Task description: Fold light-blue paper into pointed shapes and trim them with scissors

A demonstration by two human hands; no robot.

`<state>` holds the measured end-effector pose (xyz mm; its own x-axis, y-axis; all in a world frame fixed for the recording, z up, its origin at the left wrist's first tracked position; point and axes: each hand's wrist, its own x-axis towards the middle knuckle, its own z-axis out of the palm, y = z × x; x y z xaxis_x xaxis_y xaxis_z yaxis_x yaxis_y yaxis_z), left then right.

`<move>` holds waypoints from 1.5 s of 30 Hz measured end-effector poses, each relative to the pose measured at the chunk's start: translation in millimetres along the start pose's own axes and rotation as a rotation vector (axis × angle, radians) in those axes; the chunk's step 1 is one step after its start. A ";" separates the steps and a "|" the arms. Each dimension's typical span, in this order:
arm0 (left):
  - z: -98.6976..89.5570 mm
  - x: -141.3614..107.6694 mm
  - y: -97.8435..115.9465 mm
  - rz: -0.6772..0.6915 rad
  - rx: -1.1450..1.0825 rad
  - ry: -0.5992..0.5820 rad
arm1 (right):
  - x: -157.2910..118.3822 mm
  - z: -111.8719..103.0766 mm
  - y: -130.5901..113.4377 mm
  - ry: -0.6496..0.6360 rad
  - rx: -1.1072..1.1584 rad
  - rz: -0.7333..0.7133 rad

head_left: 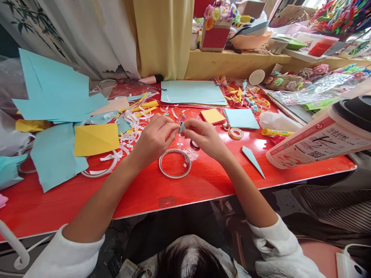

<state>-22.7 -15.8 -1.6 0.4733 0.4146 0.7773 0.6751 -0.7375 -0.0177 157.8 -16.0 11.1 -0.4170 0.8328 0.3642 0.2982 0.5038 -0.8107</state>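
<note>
Over the middle of the red table, a small piece of folded light-blue paper [181, 127] is pinched between my two hands. My left hand [158, 133] has its fingertips closed on the paper's left side. From the right, my right hand [204, 135] pinches the same piece with thumb and fingers. Most of the paper is hidden by the fingertips. Just below the hands lies a roll of white tape [175, 150], with tiny white scraps in and around it. A narrow folded blue paper strip [253, 162] rests on the table to the right.
Blue sheets [193, 92] lie at the back, with yellow squares [213, 116] and blue squares [242, 118] in front. White paper scraps and a yellow sheet [96, 139] cover the left. A large paper cup [319, 133] leans in at the right, near the table edge [203, 199].
</note>
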 end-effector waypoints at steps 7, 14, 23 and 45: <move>-1.4 2.9 4.5 -0.108 -0.097 0.017 | -0.4 -1.5 -1.4 -0.001 0.038 0.002; -4.6 5.6 5.4 -0.183 -0.179 -0.013 | 0.7 -2.5 -3.1 0.020 0.039 0.022; -0.5 3.3 3.6 -0.086 -0.092 0.035 | 1.5 0.0 2.3 0.041 -0.141 -0.110; -1.9 4.4 12.5 -0.357 -0.337 0.012 | 0.9 2.1 9.5 0.112 -0.305 -0.312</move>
<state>-13.3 -24.2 2.7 0.2377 0.6685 0.7047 0.5728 -0.6824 0.4541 158.4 -11.0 2.8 -0.4370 0.6413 0.6307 0.4190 0.7656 -0.4881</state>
